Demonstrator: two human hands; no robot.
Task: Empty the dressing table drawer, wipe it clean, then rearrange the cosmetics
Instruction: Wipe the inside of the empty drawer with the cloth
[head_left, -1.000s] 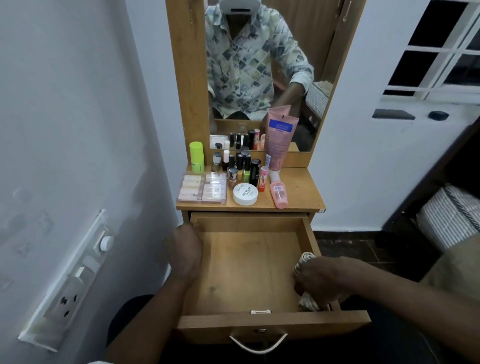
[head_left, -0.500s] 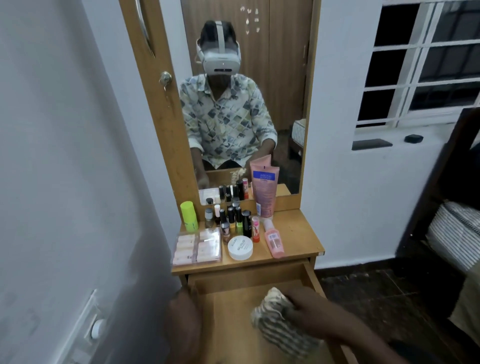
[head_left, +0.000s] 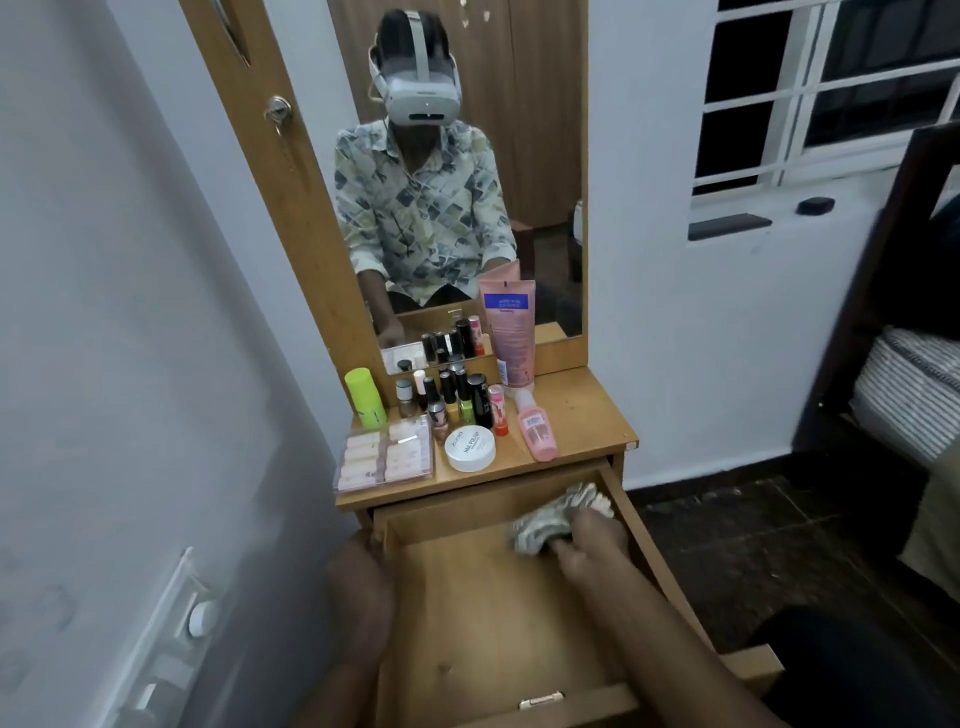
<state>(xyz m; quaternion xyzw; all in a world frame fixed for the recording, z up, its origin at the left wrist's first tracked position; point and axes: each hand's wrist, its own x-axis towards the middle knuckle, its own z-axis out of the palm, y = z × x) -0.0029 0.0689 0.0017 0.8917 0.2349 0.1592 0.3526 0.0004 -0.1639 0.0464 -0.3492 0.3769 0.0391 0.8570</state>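
left hand (head_left: 358, 577): we brace the drawer's left wall so it stays put; fingers look curled on the edge, though blurred.
cosmetics (head_left: 452, 410): parked on the table (head_left: 587, 415), clearing the drawer.
drawer (head_left: 483, 618): pulled out, empty.
right hand (head_left: 589, 540): fingers clamp the cloth (head_left: 550, 517) into the back-right corner.

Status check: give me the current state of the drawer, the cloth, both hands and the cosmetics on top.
Wooden drawer: pulled open, emptied.
Striped cloth: bunched, pressed in the back right corner.
Right hand: gripping the cloth.
Left hand: on the drawer's left wall.
Pink tube: upright against the mirror.
White round jar: lidded.
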